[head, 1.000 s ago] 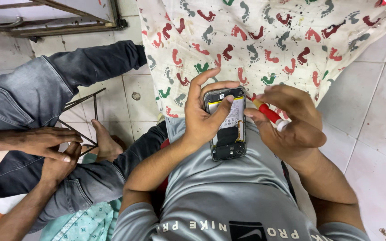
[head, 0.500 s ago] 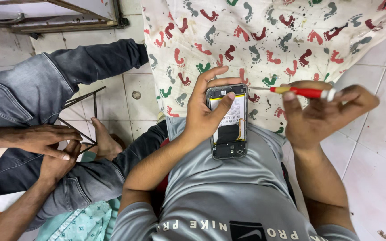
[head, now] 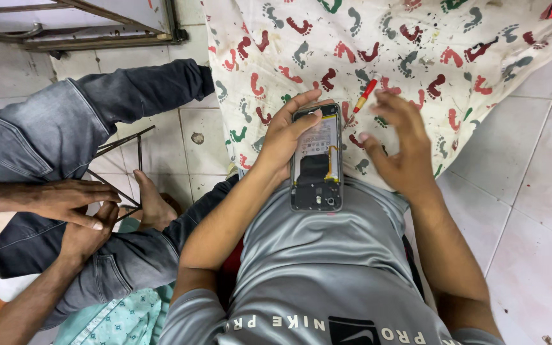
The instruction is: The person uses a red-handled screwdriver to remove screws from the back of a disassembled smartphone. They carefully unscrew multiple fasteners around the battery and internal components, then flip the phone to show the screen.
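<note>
The left hand (head: 285,137) grips an opened phone (head: 316,160) (glossy pale battery exposed); the right hand (head: 400,147), fingers spread and empty, hovers beside a red screwdriver (head: 365,96) on footprint-patterned cloth (head: 467,57).

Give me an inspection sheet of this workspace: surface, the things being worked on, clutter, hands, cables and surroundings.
Surface: footprint-patterned cloth spread over a white tiled floor.
Job's things: opened smartphone, back cover off, insides exposed, resting on the person's lap; red-and-yellow screwdriver lying on the cloth.
Clutter: nothing seen.
Hands: left hand in a grip around the phone's upper edge; right hand open, holding nothing, just below the screwdriver.
Cables: nothing seen outside the phone.
Surroundings: another person in jeans sits at left, that person's hands on a thin metal frame.
</note>
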